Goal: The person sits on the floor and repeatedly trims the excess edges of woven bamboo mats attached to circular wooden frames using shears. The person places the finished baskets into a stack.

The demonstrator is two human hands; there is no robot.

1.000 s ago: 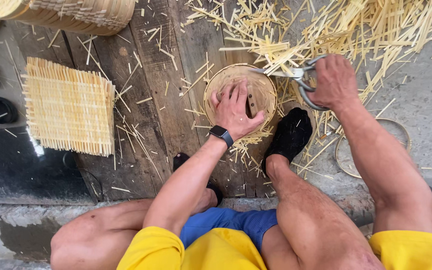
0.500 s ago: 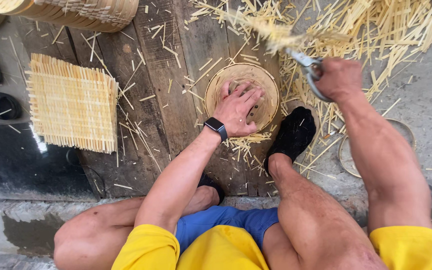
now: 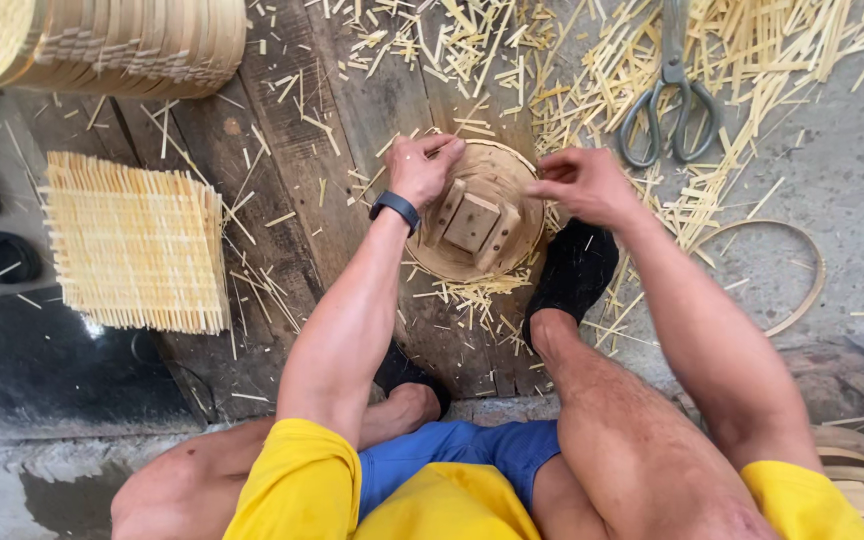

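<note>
A round woven bamboo tray (image 3: 452,262) lies on the wooden planks with a wooden block form (image 3: 472,222) sitting in it. My left hand (image 3: 422,168) grips the tray's far left rim. My right hand (image 3: 580,185) pinches the rim on the right side. Grey scissors (image 3: 670,100) lie among bamboo offcuts beyond my right hand, untouched. My black-socked foot (image 3: 572,275) rests beside the tray.
A square woven bamboo mat (image 3: 137,242) lies at left. A stack of finished round trays (image 3: 102,45) stands at the top left. Bamboo strips (image 3: 752,50) litter the top right, and a bamboo hoop (image 3: 802,262) lies on the concrete.
My right hand has set the scissors down among the offcuts and come to the tray's rim. My left hand moved from the tray's middle to its rim, uncovering the wooden block.
</note>
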